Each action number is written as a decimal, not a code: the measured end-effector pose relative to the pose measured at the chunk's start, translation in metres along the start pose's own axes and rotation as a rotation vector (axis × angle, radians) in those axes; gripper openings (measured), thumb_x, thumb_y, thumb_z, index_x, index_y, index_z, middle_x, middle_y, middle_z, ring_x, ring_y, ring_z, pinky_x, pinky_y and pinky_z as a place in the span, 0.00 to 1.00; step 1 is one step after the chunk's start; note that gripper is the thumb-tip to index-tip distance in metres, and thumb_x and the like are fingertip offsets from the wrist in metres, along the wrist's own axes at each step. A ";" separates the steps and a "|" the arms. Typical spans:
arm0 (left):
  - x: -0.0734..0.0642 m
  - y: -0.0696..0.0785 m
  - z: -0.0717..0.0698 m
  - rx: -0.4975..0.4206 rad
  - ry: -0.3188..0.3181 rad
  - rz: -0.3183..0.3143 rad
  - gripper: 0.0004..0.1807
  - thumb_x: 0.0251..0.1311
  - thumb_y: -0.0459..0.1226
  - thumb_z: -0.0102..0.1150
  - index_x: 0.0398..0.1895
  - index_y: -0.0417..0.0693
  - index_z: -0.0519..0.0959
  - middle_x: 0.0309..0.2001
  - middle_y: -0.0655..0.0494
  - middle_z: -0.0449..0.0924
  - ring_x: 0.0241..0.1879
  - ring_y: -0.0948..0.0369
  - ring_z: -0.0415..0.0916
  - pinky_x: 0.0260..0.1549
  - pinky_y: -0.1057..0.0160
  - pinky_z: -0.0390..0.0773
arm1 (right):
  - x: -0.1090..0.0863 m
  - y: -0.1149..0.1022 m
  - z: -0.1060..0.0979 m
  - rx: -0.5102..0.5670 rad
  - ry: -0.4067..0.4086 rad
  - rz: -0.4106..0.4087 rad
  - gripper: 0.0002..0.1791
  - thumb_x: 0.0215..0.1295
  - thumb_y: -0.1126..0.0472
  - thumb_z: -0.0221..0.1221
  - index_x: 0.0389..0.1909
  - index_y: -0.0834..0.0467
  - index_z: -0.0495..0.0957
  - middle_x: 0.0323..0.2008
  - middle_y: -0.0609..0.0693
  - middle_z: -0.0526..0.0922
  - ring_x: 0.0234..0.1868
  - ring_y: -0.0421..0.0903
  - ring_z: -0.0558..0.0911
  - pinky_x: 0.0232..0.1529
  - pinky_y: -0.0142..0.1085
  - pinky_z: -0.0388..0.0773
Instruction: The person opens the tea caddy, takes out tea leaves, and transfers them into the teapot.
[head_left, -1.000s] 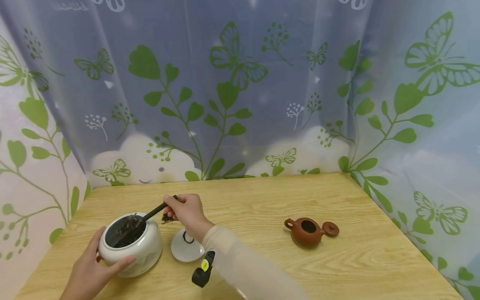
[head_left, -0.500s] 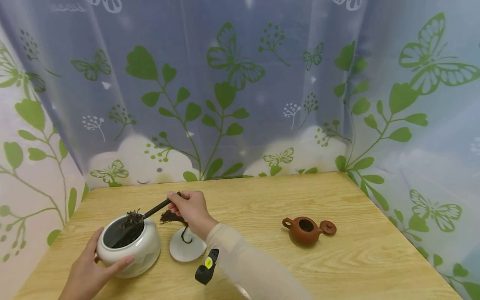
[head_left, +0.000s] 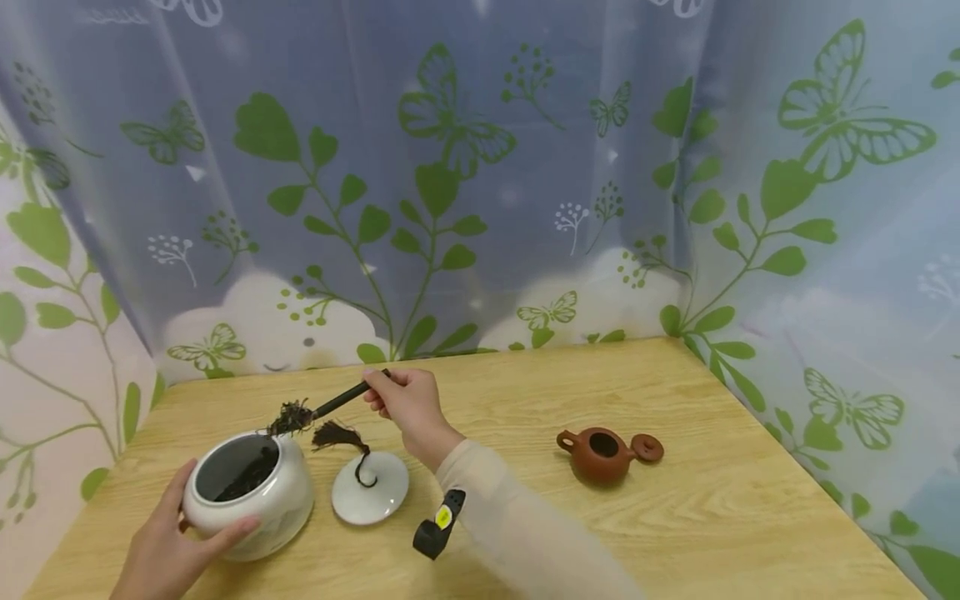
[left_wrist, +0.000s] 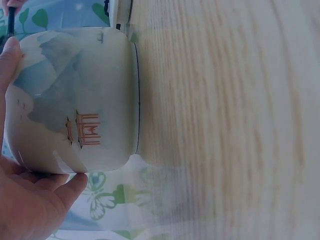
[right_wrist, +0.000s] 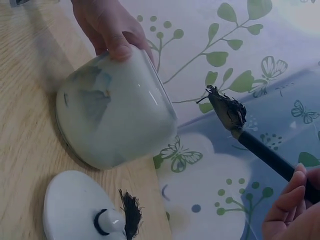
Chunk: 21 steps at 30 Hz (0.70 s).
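Note:
My left hand (head_left: 161, 542) grips the side of a white porcelain tea jar (head_left: 281, 512), thumb in front and fingers around the far left. The jar, painted with small red pavilions in the left wrist view, leans slightly on the table; dark tea leaves (head_left: 255, 477) lie inside. Between thumb and fingers, my right hand (head_left: 412, 408) pinches the black handle of a tea scoop (head_left: 341, 402). Heaped on the scoop's head is a clump of dry leaves (head_left: 291, 418), just above the jar's far right rim. In the right wrist view the loaded scoop (right_wrist: 265, 156) is clear of the jar (right_wrist: 125, 110).
The jar's white lid (head_left: 382, 496), with a dark tassel (head_left: 337, 435), lies right of the jar. Farther right on the wooden table (head_left: 495, 400) stands an open brown clay teapot (head_left: 600, 468), its small lid (head_left: 647, 448) beside it. Patterned curtains (head_left: 450, 208) enclose the table.
My right hand has lifted the scoop up and right, bringing a heap of tea leaves out of the jar. My left hand keeps its grip; the head view has shifted slightly.

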<state>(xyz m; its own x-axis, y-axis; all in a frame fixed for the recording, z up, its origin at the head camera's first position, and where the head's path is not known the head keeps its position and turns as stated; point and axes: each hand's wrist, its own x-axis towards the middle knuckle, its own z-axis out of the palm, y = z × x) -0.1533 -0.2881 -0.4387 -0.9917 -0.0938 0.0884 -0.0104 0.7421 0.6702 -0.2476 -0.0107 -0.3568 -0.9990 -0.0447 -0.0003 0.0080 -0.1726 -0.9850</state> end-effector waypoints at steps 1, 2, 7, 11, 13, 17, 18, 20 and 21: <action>0.000 0.000 0.000 0.002 0.000 -0.001 0.64 0.50 0.52 0.70 0.76 0.42 0.33 0.66 0.20 0.52 0.57 0.23 0.58 0.49 0.28 0.66 | 0.000 -0.002 -0.004 0.001 0.006 -0.003 0.12 0.64 0.58 0.61 0.27 0.63 0.83 0.17 0.44 0.79 0.19 0.37 0.76 0.24 0.26 0.73; 0.000 0.000 0.001 0.002 0.001 -0.002 0.64 0.50 0.52 0.70 0.76 0.42 0.33 0.66 0.20 0.52 0.57 0.23 0.58 0.49 0.28 0.66 | 0.000 -0.003 -0.007 0.001 0.014 -0.008 0.12 0.64 0.58 0.61 0.27 0.63 0.83 0.17 0.44 0.79 0.19 0.37 0.76 0.24 0.26 0.73; 0.001 -0.001 0.001 0.004 -0.006 -0.012 0.64 0.51 0.53 0.70 0.76 0.42 0.33 0.66 0.21 0.52 0.57 0.23 0.58 0.49 0.29 0.67 | 0.000 -0.011 -0.027 -0.007 0.040 -0.027 0.13 0.65 0.57 0.62 0.29 0.64 0.82 0.18 0.45 0.79 0.20 0.38 0.76 0.23 0.26 0.73; 0.002 -0.001 0.001 0.012 -0.010 -0.021 0.64 0.51 0.53 0.69 0.76 0.41 0.34 0.66 0.21 0.52 0.58 0.24 0.59 0.50 0.31 0.67 | 0.000 -0.018 -0.045 -0.001 0.046 -0.029 0.15 0.65 0.55 0.61 0.31 0.65 0.82 0.19 0.45 0.79 0.21 0.39 0.75 0.23 0.26 0.73; 0.002 0.000 0.001 0.014 -0.007 -0.025 0.63 0.51 0.53 0.69 0.76 0.41 0.34 0.66 0.22 0.53 0.58 0.25 0.59 0.50 0.31 0.68 | -0.001 -0.022 -0.054 0.005 0.045 -0.031 0.15 0.66 0.55 0.61 0.32 0.65 0.81 0.19 0.45 0.79 0.22 0.38 0.75 0.23 0.26 0.73; 0.000 0.001 0.001 -0.003 0.011 -0.014 0.63 0.50 0.51 0.71 0.76 0.41 0.35 0.66 0.22 0.55 0.58 0.25 0.60 0.50 0.32 0.68 | -0.003 -0.028 -0.075 0.007 0.058 -0.041 0.14 0.66 0.56 0.61 0.32 0.64 0.80 0.20 0.45 0.79 0.22 0.38 0.75 0.24 0.26 0.73; 0.000 0.001 0.002 -0.005 0.015 -0.013 0.63 0.50 0.51 0.71 0.76 0.42 0.35 0.66 0.22 0.55 0.58 0.25 0.60 0.50 0.32 0.68 | -0.003 -0.029 -0.081 0.008 0.065 -0.043 0.13 0.66 0.56 0.60 0.33 0.64 0.81 0.20 0.45 0.79 0.22 0.38 0.75 0.24 0.26 0.74; -0.001 0.001 0.002 -0.015 0.023 -0.009 0.63 0.49 0.50 0.71 0.76 0.42 0.36 0.66 0.22 0.55 0.58 0.26 0.59 0.50 0.32 0.68 | -0.004 -0.030 -0.093 0.014 0.082 -0.049 0.13 0.67 0.57 0.60 0.34 0.65 0.81 0.20 0.46 0.79 0.22 0.38 0.75 0.24 0.26 0.74; -0.001 0.002 0.002 -0.016 0.026 -0.007 0.63 0.49 0.50 0.72 0.76 0.43 0.36 0.66 0.22 0.55 0.58 0.26 0.60 0.49 0.32 0.68 | -0.004 -0.031 -0.100 0.020 0.090 -0.048 0.12 0.67 0.57 0.60 0.35 0.65 0.80 0.20 0.46 0.79 0.22 0.38 0.75 0.24 0.26 0.73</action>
<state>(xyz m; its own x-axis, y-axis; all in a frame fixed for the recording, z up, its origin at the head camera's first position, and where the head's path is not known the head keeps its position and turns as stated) -0.1526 -0.2853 -0.4395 -0.9878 -0.1165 0.1030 -0.0150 0.7306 0.6827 -0.2482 0.0928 -0.3438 -0.9981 0.0527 0.0303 -0.0400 -0.1922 -0.9805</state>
